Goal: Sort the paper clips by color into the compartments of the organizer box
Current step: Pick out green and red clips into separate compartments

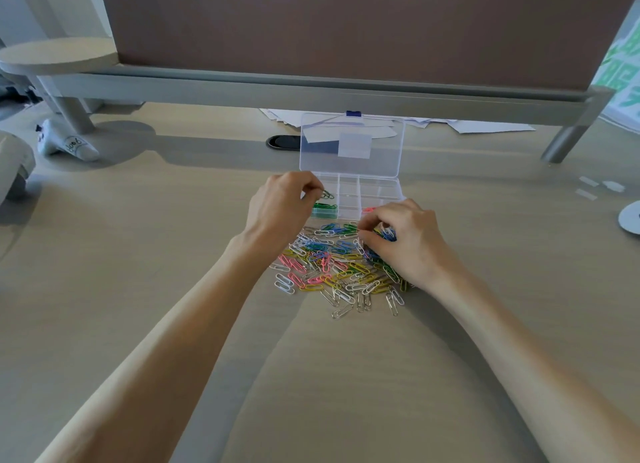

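Observation:
A clear plastic organizer box [349, 194] stands on the desk with its lid [351, 145] upright. Green paper clips [325, 206] lie in its near left compartment, and red ones [369, 209] show in a near right compartment. A mixed pile of paper clips [332, 268] in several colors spreads just in front of the box. My left hand [280, 204] pinches green clips [327, 194] over the left compartments. My right hand [403, 239] rests on the pile's right side, fingers curled onto clips there.
A brown partition on a grey rail [311, 91] closes off the desk's far side, with loose white papers [467, 125] beneath it. A black cable grommet [282, 142] sits left of the lid. A white controller-like object [67, 142] lies far left, a white disc [630, 217] at the right edge.

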Available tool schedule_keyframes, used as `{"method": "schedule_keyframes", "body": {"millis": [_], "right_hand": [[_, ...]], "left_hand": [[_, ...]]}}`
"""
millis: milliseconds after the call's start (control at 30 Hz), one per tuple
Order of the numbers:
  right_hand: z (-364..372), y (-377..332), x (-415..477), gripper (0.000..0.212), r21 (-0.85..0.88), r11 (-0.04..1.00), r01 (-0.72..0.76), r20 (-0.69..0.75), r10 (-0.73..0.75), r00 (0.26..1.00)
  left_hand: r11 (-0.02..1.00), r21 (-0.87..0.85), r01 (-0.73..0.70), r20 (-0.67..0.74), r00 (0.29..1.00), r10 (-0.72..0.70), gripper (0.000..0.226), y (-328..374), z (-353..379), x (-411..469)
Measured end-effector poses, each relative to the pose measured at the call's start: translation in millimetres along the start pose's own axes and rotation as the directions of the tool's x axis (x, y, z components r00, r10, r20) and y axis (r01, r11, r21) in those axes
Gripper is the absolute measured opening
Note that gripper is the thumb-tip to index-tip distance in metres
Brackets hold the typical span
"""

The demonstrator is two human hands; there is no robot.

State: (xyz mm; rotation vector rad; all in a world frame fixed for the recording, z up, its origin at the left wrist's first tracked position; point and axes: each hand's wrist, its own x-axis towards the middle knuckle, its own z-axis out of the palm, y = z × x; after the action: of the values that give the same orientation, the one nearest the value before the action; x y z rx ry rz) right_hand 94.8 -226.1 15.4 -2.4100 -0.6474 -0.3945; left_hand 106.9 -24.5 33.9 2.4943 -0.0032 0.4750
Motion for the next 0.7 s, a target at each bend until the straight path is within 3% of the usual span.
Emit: {"method": "schedule_keyframes", "body": {"millis": [267,467,700], "right_hand": [[12,-10,18,0.017,-0.377,0.919,0.111,0.046,-0.101,0.994],[13,-11,21,0.020,-0.399,0.913,0.084,0.121,-0.039,0.992],[11,-17,26,0.021,-0.388,0.914,0.115,0.238,-0.021,0.971]], "left_hand": [[0.990,0.028,-0.138,0.011,0.990,0.138,0.014,-10,2,-14],[0.978,0.121,-0.172,0.162,0.975,0.152,0.013,-11,7,-21],[0.984,0.122,-0.133,0.210,0.972,0.105,0.010,-10,7,-18]]}}
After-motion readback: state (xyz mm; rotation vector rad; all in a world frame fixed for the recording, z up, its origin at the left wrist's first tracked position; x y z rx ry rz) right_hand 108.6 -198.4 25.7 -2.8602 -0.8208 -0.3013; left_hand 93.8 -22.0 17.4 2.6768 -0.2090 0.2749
